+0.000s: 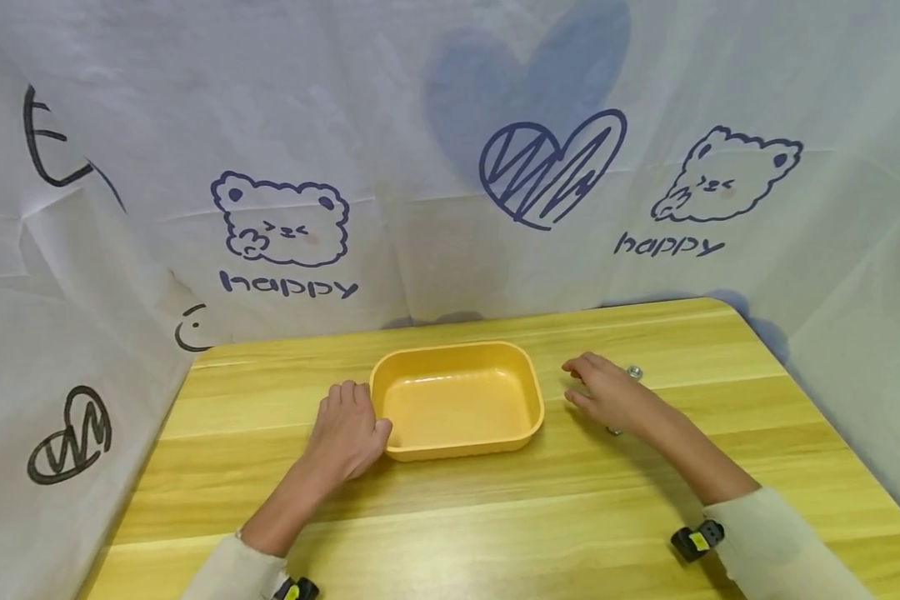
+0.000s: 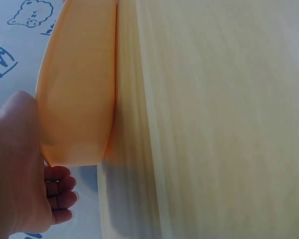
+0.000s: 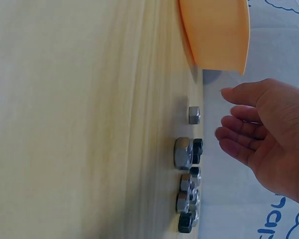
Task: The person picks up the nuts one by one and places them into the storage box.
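Note:
A yellow rectangular tray (image 1: 457, 450) sits near the middle of the wooden table. My left hand (image 1: 348, 433) holds its left end, thumb over the rim and fingers curled outside; the left wrist view shows the same grip from the side. To the right of the tray, my right hand (image 1: 607, 393) hovers with loosely bent fingers and nothing between them. Under it lie several nuts, mostly hidden by the hand in the head view. In the right wrist view a large silver nut (image 3: 183, 153), a small silver nut (image 3: 194, 115) and a black nut (image 3: 185, 222) show on the table.
The wooden table (image 1: 450, 533) has a rounded far right corner. White cloth (image 1: 412, 250) with printed bears and hearts hangs behind it and along both sides. One silver nut (image 1: 635, 372) peeks out beyond the right wrist.

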{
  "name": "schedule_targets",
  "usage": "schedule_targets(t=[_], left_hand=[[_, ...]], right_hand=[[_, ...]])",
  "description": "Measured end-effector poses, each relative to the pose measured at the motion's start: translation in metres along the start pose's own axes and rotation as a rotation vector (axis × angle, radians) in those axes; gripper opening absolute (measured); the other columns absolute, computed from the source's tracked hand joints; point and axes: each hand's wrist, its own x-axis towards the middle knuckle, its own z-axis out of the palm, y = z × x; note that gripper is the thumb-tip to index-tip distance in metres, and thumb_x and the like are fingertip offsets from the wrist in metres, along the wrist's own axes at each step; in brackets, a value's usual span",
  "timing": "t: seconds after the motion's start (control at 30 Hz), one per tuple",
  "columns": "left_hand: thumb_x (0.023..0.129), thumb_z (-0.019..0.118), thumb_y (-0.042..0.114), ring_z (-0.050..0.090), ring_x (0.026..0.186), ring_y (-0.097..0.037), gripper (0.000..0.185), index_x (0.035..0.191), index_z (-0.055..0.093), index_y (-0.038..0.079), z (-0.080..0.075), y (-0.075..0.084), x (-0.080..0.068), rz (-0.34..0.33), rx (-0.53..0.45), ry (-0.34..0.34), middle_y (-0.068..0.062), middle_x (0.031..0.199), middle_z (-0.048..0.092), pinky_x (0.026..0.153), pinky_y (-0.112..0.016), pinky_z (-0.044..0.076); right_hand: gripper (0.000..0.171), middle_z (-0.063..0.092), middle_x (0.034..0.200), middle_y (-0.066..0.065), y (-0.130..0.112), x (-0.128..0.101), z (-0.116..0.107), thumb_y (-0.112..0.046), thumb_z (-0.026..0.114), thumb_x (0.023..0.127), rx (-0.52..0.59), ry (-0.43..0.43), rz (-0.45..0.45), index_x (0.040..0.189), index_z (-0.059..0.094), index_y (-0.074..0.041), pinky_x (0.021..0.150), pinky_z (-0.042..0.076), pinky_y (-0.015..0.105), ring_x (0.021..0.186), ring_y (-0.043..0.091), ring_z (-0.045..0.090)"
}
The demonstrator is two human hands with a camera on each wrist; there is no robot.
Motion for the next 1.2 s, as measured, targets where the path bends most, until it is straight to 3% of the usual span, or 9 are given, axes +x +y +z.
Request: schedule_targets(t=[0.33,0.77,1.2], left_hand=[[0.089,0.053,0.02,0.036,0.084,-0.03,0.026,0.098,0.052,-0.004,0.001,0.0,0.0,0.011,-0.013,0.044,-0.013,0.089,0.044,0.076,-0.037,0.031],[0.088,0.052,0.02,0.037,0.085,-0.03,0.029,0.101,0.054,-0.006,0.001,-0.002,-0.001,0.001,-0.012,0.037,-0.014,0.091,0.046,0.078,-0.038,0.032],[0.089,0.052,0.02,0.039,0.087,-0.031,0.032,0.105,0.054,-0.008,-0.001,-0.003,0.0,-0.019,-0.024,0.019,-0.015,0.094,0.047,0.079,-0.04,0.034]], right_hand=[[0.038,0.066,0.12,0.019,0.007,-0.001,0.005,-0.011,0.07,0.096,-0.001,-0.017,0.002,0.129,0.063,0.006,0.085,0.06,0.04,0.103,0.03,0.069],[0.031,0.069,0.11,0.017,0.012,0.001,0.013,-0.008,0.074,0.093,-0.048,-0.008,-0.03,0.12,0.068,0.006,0.08,0.061,0.038,0.096,0.029,0.07],[0.022,0.072,0.098,0.009,0.019,0.007,0.016,-0.009,0.073,0.094,0.114,-0.046,0.061,0.113,0.073,0.003,0.076,0.06,0.034,0.088,0.019,0.069]])
